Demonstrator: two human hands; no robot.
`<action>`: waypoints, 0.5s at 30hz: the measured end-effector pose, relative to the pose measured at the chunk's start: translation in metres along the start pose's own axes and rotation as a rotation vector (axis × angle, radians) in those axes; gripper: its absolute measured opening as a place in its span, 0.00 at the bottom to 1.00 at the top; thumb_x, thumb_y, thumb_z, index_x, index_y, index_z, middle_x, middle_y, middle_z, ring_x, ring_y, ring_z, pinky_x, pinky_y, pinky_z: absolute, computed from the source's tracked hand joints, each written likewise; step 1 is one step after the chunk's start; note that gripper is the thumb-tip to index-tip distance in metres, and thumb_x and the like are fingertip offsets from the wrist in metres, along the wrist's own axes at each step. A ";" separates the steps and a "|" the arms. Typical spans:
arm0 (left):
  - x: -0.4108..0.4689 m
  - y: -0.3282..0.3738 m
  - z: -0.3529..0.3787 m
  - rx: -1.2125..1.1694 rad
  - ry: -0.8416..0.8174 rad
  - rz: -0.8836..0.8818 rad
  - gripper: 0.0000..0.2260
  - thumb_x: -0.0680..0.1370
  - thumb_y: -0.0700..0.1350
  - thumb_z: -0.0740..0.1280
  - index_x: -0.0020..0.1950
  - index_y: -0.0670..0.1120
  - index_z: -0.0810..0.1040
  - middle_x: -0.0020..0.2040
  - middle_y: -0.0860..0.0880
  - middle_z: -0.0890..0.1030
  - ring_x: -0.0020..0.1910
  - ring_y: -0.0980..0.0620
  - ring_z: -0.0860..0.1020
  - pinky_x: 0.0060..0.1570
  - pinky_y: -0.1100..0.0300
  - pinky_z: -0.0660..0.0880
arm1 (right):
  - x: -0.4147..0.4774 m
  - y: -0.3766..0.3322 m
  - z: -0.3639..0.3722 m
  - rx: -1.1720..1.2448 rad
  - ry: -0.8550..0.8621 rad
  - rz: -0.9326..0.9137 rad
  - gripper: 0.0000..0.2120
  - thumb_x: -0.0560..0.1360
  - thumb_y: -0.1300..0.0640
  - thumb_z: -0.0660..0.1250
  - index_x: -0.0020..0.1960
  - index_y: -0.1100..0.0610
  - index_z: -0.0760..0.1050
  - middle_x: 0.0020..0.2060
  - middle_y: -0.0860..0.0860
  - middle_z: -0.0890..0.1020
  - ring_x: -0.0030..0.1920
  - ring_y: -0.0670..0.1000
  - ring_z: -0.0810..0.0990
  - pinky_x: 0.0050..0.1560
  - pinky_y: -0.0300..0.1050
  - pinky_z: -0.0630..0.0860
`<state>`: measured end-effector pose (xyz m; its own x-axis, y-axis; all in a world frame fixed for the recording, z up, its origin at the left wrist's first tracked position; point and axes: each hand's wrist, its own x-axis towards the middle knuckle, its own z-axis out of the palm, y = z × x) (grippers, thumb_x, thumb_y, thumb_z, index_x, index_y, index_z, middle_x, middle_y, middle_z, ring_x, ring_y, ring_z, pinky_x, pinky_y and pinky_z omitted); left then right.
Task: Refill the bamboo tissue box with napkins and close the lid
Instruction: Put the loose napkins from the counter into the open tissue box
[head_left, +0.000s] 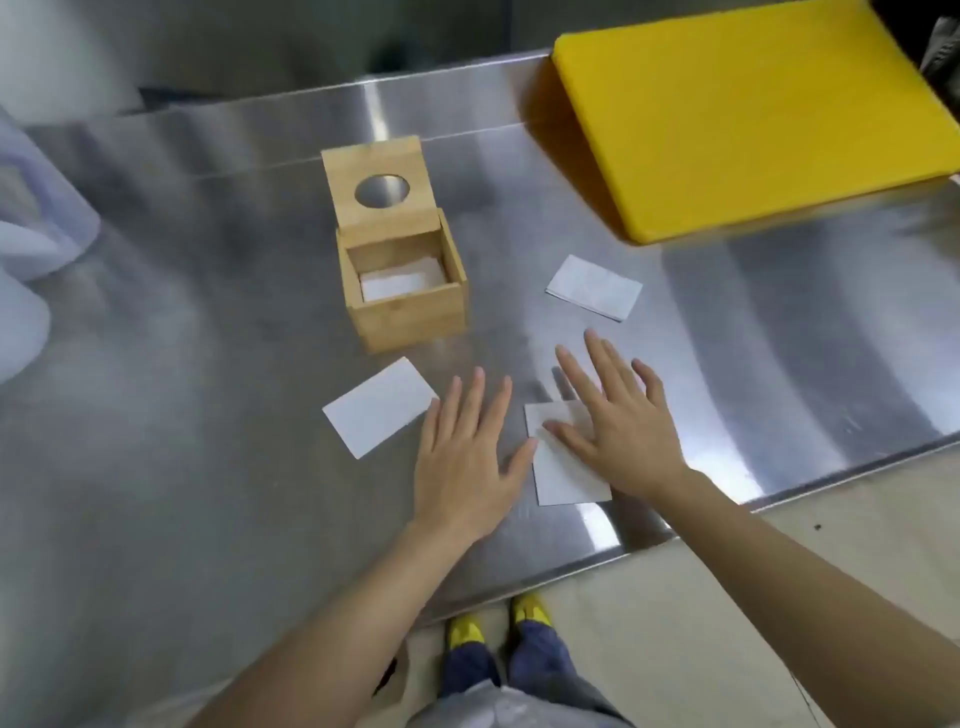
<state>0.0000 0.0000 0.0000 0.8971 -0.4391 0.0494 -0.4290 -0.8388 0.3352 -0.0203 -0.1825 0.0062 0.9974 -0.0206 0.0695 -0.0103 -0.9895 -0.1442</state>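
Observation:
The bamboo tissue box (410, 317) stands mid-table with its lid (376, 179) tipped up at the back; the lid has a round hole. White napkins (397, 283) lie inside the box. Three folded napkins lie loose on the steel: one (376, 408) left of my hands, one (595, 287) to the right of the box, one (563, 470) partly under my right hand. My left hand (467, 457) rests flat with spread fingers, holding nothing. My right hand (613, 426) lies flat, fingers apart, its palm pressing on the near napkin.
A yellow cutting board (753, 114) lies at the back right of the steel table (208, 415). A translucent white plastic thing (31, 228) sits at the left edge. The table's front edge runs just below my wrists, with my shoes and the floor beyond.

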 end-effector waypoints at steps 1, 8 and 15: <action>-0.001 0.003 0.001 0.003 -0.022 0.009 0.32 0.77 0.66 0.43 0.76 0.51 0.56 0.76 0.45 0.58 0.75 0.44 0.54 0.70 0.51 0.45 | -0.002 0.000 0.001 0.011 -0.038 0.002 0.33 0.74 0.35 0.51 0.74 0.50 0.58 0.74 0.57 0.63 0.73 0.57 0.64 0.68 0.59 0.63; -0.001 0.009 0.018 0.041 -0.106 0.106 0.34 0.74 0.65 0.45 0.75 0.50 0.58 0.77 0.47 0.58 0.76 0.47 0.53 0.70 0.55 0.43 | -0.007 0.003 0.007 0.060 -0.100 -0.031 0.29 0.74 0.40 0.51 0.66 0.58 0.72 0.66 0.54 0.76 0.67 0.55 0.74 0.63 0.54 0.70; 0.006 0.011 0.015 -0.019 -0.147 0.058 0.28 0.76 0.62 0.59 0.73 0.51 0.61 0.76 0.49 0.58 0.75 0.49 0.53 0.70 0.53 0.52 | 0.007 -0.001 0.004 0.099 -0.068 -0.044 0.16 0.73 0.48 0.65 0.52 0.59 0.77 0.46 0.54 0.81 0.48 0.57 0.77 0.49 0.50 0.66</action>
<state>-0.0011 -0.0170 -0.0101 0.8449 -0.5304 -0.0686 -0.4765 -0.8048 0.3539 -0.0126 -0.1809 0.0025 0.9993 0.0354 0.0113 0.0371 -0.9702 -0.2393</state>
